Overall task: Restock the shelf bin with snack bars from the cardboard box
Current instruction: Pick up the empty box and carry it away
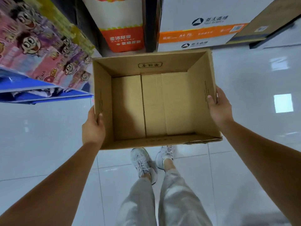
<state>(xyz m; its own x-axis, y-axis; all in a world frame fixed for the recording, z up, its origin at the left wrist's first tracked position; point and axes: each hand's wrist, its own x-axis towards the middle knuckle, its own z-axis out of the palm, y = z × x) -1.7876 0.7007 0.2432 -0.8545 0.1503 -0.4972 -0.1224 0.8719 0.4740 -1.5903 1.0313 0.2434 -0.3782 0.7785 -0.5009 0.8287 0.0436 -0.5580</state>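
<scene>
Key relation: the blue plastic shelf bin (40,93) lies up and to the left of the open-topped brown cardboard box (162,103). The bin's right-hand end is just beside the box's upper left corner.
Nearer hand: the left hand (93,126), at the left of the frame, is on the bin's side. The right hand (219,106) is well apart from it, across the whole box.
Box axis: the long side seems to run across the frame from left to right, the right end a little higher. The hands hold the two short end walls.
Left hand: clamped on the left wall near its lower corner, thumb inside over the rim and palm against the outside.
Right hand: clamped on the right wall about halfway along, thumb hooked inside and fingers outside.
Box position: centre of the frame, carried between the hands above the white tiled floor (32,136) and the person's white sneakers (141,160).
Box contents: only the bare cardboard bottom and its flap seams show; no bars are left in it.
Snack bars: rows of pink and purple cartoon-printed snack bars (40,51) fill the bin in the upper left.
Progress: restocking looks finished, or very nearly.
Behind the box: an orange-and-white printed carton (123,30) at upper centre and a white carton with an orange band (203,30) at upper right.
</scene>
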